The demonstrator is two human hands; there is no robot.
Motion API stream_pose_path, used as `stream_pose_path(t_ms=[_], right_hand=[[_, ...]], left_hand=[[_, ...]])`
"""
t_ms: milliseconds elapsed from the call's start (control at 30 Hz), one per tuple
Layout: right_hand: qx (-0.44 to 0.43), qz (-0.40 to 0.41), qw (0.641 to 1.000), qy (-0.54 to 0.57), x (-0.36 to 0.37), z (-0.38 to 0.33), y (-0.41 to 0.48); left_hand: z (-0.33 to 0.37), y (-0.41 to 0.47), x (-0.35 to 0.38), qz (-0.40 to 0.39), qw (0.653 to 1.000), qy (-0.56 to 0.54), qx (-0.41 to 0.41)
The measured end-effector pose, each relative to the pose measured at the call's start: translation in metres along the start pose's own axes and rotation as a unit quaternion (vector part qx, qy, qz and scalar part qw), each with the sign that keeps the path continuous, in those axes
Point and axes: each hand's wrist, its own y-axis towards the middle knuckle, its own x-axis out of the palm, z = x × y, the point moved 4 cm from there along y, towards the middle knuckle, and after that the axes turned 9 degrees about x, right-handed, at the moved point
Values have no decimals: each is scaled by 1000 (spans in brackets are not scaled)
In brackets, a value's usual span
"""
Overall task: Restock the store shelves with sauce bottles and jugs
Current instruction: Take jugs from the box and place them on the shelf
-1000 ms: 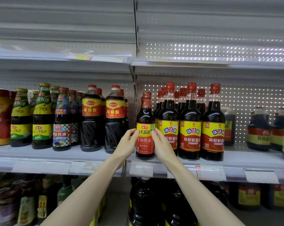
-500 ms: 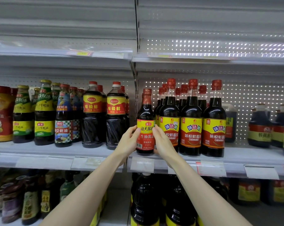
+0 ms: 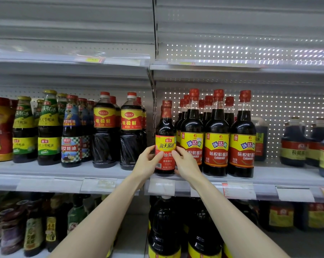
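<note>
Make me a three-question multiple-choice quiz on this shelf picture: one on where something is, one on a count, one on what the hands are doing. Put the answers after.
1. Where is the held soy sauce bottle?
A) on the top shelf
B) on the middle shelf, just left of the tall red-capped bottles
C) on the bottom shelf

2. How many tall red-capped bottles stand in the front row to its right?
A) one
B) three
C) six

3. What are the left hand and right hand doing?
A) both hold the bottle at its label
B) only the left touches it
C) both hang free

Answers:
1 B: its base sits at the middle shelf, beside the tall bottles.
2 B: three full labels face front.
3 A: a thumb lies on the label from each side.
</note>
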Motion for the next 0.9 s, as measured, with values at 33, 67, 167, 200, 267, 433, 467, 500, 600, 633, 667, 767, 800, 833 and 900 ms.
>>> stream_pose_path(t_ms=[33, 67, 167, 200, 267, 433, 467, 500, 600, 633, 667, 767, 800, 833, 900], right_hand=[[-1, 4, 1000, -7, 0, 1, 1], [-3, 8, 1000, -14, 0, 2, 2], [-11, 18, 999, -28, 1, 4, 5], [-12, 22, 999, -29, 1, 4, 5], [-13, 29, 999, -25, 1, 5, 5], [-23, 42, 998, -26, 1, 7, 3], [-26, 45, 998, -31, 1, 6, 3], [-30, 47, 998, -36, 1, 6, 3], [-28, 43, 998, -30, 1, 5, 2], [-24, 41, 999, -25, 1, 5, 2], [-21, 41, 999, -24, 1, 6, 2], [-19, 41, 999, -25, 1, 5, 2], [-20, 42, 999, -27, 1, 5, 1], [-22, 43, 998, -30, 1, 4, 1], [-24, 44, 998, -34, 2, 4, 0]], left_hand=[[-1, 0, 0, 3, 1000, 6, 1], [-1, 1, 0, 6, 1000, 11, 3], [-3, 3, -1, 10, 1000, 20, 10], [-4, 3, -1, 10, 1000, 22, 11], [-5, 3, -1, 12, 1000, 23, 11], [-7, 4, -2, 10, 1000, 26, 12], [-7, 5, -2, 10, 999, 29, 14], [-7, 5, -2, 11, 999, 34, 16], [-8, 5, -2, 13, 999, 38, 18], [-7, 5, -1, 14, 999, 39, 19], [-8, 5, -1, 15, 999, 38, 19], [-8, 4, -2, 17, 999, 33, 18], [-7, 4, -2, 16, 999, 33, 17], [-7, 4, -2, 16, 999, 34, 15], [-7, 5, -2, 16, 999, 39, 15]])
